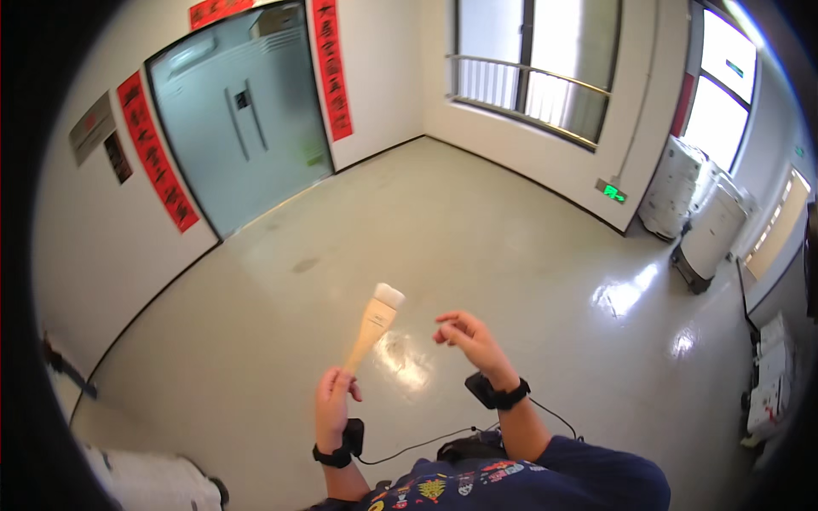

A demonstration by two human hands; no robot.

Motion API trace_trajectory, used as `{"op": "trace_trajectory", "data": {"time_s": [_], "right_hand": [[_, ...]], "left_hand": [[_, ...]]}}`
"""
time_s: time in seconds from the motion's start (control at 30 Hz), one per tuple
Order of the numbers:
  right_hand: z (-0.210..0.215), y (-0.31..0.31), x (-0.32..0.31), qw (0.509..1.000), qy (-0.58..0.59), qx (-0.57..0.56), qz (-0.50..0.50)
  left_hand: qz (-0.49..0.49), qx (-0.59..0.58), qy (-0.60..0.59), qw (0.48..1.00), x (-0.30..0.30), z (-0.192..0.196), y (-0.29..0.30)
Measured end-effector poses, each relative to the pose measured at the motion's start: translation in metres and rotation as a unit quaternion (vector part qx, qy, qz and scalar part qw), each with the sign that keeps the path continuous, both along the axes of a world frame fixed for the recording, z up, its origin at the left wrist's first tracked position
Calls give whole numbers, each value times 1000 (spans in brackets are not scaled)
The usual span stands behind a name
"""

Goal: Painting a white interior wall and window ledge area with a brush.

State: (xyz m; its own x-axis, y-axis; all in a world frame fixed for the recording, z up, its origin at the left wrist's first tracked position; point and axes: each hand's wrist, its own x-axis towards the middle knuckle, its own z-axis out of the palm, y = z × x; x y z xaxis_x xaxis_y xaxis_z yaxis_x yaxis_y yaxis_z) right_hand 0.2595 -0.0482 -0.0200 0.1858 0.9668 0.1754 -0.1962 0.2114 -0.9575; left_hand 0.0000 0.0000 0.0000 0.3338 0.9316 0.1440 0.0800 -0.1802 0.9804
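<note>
A flat wooden brush (375, 322) with short white bristles points up and slightly right, away from me. My left hand (333, 395) is closed around the lower end of its pale handle. To the right of the brush, my right hand (464, 335) hangs in the air, touching nothing. Its fingers are bent and somewhat apart, and no object shows in them. Each wrist wears a black strap with a small dark device, and a thin cable runs between them near my body.
Glossy grey floor (341, 230) spreads around me. Glass double doors (243, 119) with red paper banners stand at the far left. A railed window (532, 77) and a green lit sign (611, 192) are ahead right. White wheeled machines (711, 226) line the right side; another white object (153, 481) sits lower left.
</note>
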Motion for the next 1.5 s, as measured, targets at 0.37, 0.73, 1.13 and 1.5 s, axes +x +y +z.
{"op": "trace_trajectory", "data": {"time_s": [0.37,0.73,1.13,1.5], "right_hand": [[-40,-9,158,984,-75,-125,-103],[-66,206,221,984,64,-158,-59],[-19,373,281,907,178,8,-382],[1,585,325,944,221,50,-238]], "left_hand": [[-213,232,174,933,298,-34,16],[-342,191,192,900,299,-57,228],[87,18,234,968,150,-72,465],[64,11,243,968,230,-66,631]]}}
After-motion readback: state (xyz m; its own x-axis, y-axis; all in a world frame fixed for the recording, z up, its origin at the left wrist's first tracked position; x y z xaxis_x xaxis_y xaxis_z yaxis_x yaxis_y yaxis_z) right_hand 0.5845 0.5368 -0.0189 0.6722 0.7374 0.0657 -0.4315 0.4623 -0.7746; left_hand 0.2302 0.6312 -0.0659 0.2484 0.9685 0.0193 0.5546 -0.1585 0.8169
